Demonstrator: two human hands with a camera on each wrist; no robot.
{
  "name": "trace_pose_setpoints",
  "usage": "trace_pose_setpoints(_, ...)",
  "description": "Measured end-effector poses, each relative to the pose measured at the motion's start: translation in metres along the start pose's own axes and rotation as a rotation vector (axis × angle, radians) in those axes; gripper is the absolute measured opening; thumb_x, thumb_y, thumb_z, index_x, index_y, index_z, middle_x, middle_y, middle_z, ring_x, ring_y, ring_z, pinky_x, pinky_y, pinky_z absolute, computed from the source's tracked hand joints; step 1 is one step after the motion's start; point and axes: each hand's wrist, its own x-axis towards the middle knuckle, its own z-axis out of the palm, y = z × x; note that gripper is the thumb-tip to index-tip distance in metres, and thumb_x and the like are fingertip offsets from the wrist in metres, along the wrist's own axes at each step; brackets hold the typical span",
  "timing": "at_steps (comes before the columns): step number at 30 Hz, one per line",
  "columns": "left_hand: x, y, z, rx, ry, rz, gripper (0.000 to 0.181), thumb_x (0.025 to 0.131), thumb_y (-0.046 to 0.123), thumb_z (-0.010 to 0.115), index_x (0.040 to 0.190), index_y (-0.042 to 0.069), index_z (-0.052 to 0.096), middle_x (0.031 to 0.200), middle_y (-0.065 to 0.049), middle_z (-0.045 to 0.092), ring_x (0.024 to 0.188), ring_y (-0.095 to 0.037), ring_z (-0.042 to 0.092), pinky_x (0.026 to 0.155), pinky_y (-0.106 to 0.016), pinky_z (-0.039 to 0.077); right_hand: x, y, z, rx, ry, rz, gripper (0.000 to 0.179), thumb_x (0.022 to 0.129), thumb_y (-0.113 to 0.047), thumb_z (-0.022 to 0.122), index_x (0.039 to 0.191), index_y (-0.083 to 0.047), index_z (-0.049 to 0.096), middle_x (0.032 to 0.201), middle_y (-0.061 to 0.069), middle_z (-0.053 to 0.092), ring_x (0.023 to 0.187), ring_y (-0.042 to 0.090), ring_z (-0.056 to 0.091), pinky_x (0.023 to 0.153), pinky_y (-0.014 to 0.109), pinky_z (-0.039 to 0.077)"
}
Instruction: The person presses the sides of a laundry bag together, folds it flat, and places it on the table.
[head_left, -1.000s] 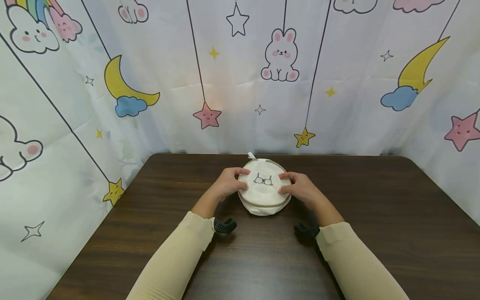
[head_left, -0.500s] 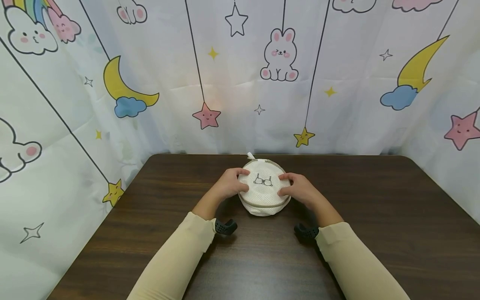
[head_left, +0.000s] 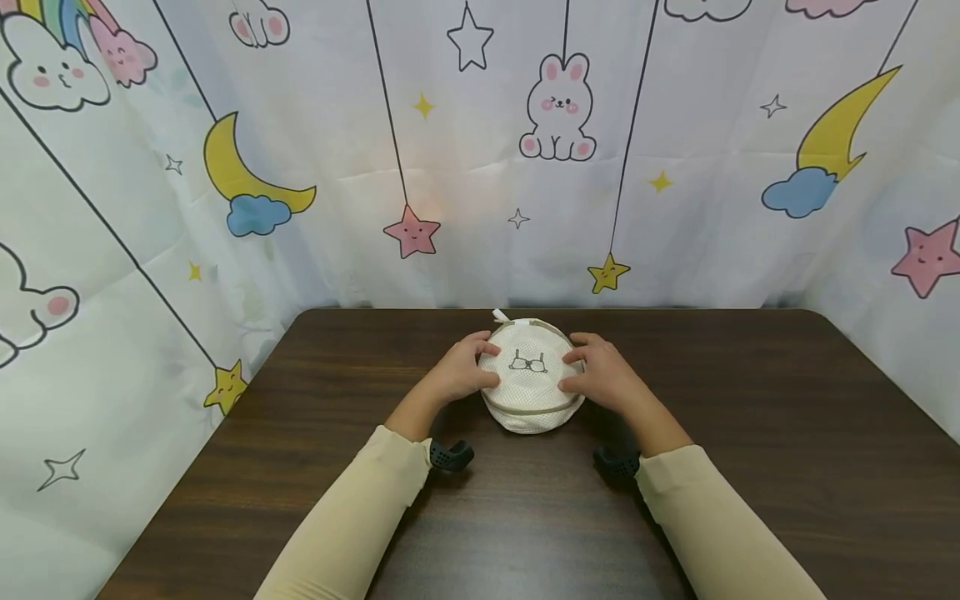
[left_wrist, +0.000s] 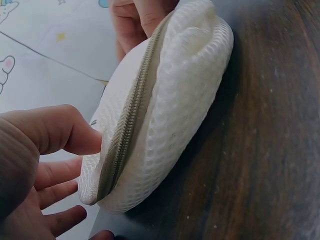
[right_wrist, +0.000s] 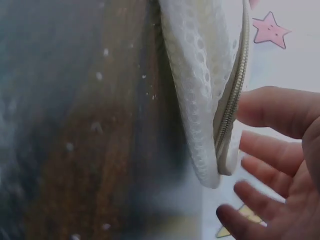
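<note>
A round white mesh laundry bag (head_left: 527, 375) with a line drawing of glasses on top sits near the table's far edge. My left hand (head_left: 467, 367) lies at its left side, its thumb tip against the lid. On the opposite side my right hand (head_left: 600, 371) touches the lid with its thumb, its fingers spread. In the left wrist view a beige zipper (left_wrist: 131, 112) runs round the bag's rim, and the lower fingers fan out past its edge. The right wrist view shows the thumb (right_wrist: 265, 106) at the lid beside the zipper. How firmly either hand touches cannot be told.
The dark wooden table (head_left: 480, 533) extends on both sides of the bag. Behind it hangs a white curtain (head_left: 337, 100) printed with stars, moons and rabbits. A dark wrist strap (head_left: 452, 456) sits at the left cuff, another strap (head_left: 617, 462) at the right.
The fingers of both hands have spread a little, with an extra finger now showing on each. The bag stays nearly in place; the view has shifted slightly.
</note>
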Motion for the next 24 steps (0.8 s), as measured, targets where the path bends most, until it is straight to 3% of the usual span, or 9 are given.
trace_pose_setpoints(9,-0.002,-0.004,-0.002,0.033,-0.068,-0.011,0.045,0.085,0.007,0.07,0.129,-0.001,0.061,0.162,-0.01,0.026,0.15,-0.031,0.022,0.117,-0.046,0.029,0.004,0.005,0.005,-0.005,-0.082,-0.009,0.043,0.091,-0.021,0.068,0.127,0.003,0.064,0.156,0.017,0.035,0.143,0.042,0.031,0.109,0.058,0.035)
trace_pose_setpoints(24,0.004,-0.006,-0.001,0.082,-0.13,-0.046,0.042,0.085,0.01,0.07,0.125,0.0,0.063,0.162,-0.018,0.022,0.152,-0.037,0.011,0.12,-0.049,0.019,0.011,0.003,0.004,0.025,-0.151,-0.008,0.038,0.092,-0.014,0.067,0.122,0.009,0.062,0.154,0.024,0.029,0.142,0.045,0.029,0.106,0.056,0.038)
